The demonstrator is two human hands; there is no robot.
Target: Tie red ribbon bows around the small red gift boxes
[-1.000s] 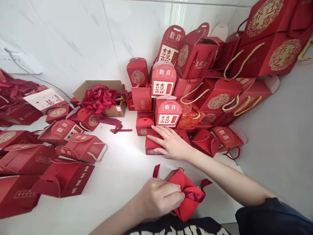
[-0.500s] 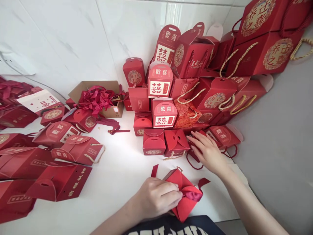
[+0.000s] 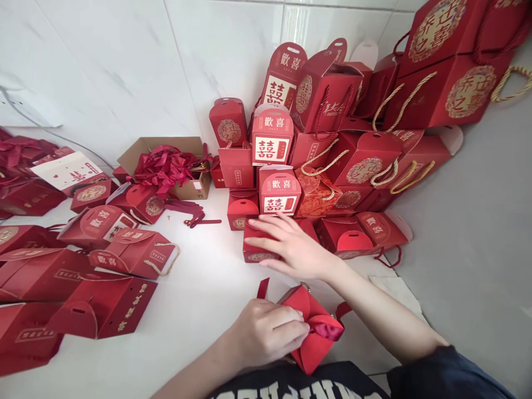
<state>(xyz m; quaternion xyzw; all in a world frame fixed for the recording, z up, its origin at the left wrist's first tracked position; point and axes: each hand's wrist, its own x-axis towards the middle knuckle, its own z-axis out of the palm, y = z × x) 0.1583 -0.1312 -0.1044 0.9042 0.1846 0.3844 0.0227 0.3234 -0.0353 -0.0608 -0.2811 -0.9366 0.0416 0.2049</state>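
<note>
Near my body, my left hand (image 3: 272,335) is closed at the top of a small red gift box (image 3: 311,352), its fingers pressed on the folded flaps beside a dark red ribbon (image 3: 328,331). Loose ribbon ends stick out on both sides of this box. My right hand (image 3: 293,246) reaches across with fingers spread over a plain red box (image 3: 253,252) in the front row. Whether its fingertips touch that box I cannot tell. The hand mostly hides another red box behind it. Just right of them stands a red box with a rounded, slotted flap (image 3: 355,241).
Stacked red boxes with rope handles (image 3: 366,169) line the wall at the right. A cardboard box (image 3: 195,185) at the back holds dark red ribbons (image 3: 166,169). More red boxes (image 3: 112,305) crowd the left, and a grey surface (image 3: 477,249) borders the right.
My right hand has moved left along the front row. The red box it was on now sits back in line, its flap showing. My left hand stays at the ribboned box.
</note>
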